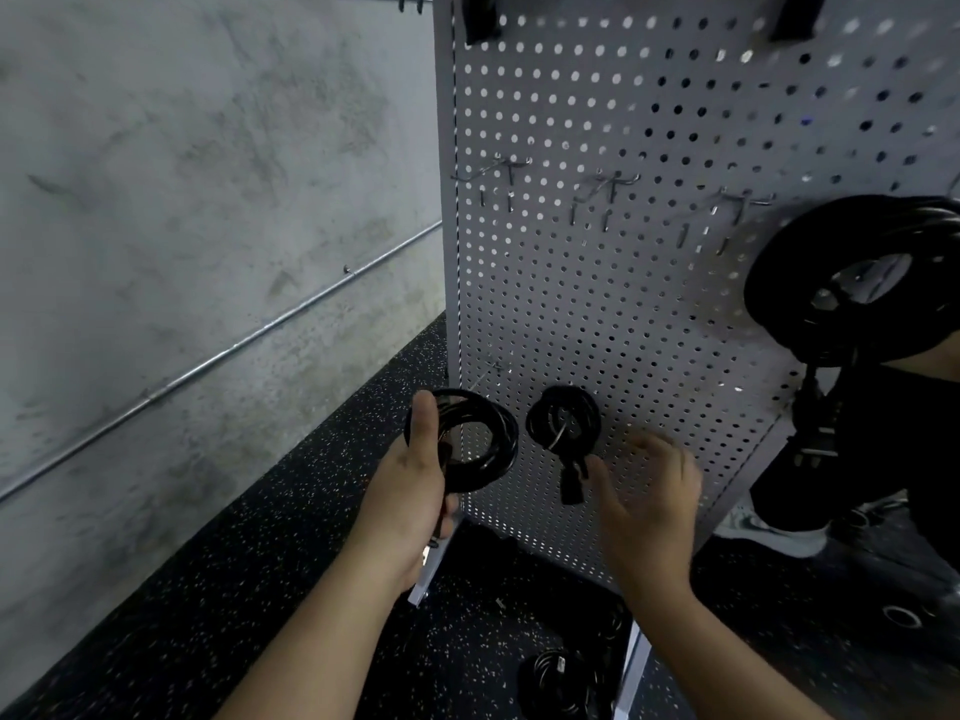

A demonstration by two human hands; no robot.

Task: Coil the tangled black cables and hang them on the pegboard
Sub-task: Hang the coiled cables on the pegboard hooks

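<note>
At pegboard [649, 314] bottom row: small coil [540, 423] hangs on a peg [558, 434], plug [571, 488] dangling. R hand [649, 491] spread just beside it, holding nothing. L hand [421, 475] grips second coil [488, 444], thumb across loops. Keep loops pinched flat, thread centre over free hook [488, 374] up-left (blurry, prob. a hook). Cable glossy, looks springy; board perforated grey sheet metal.
</note>
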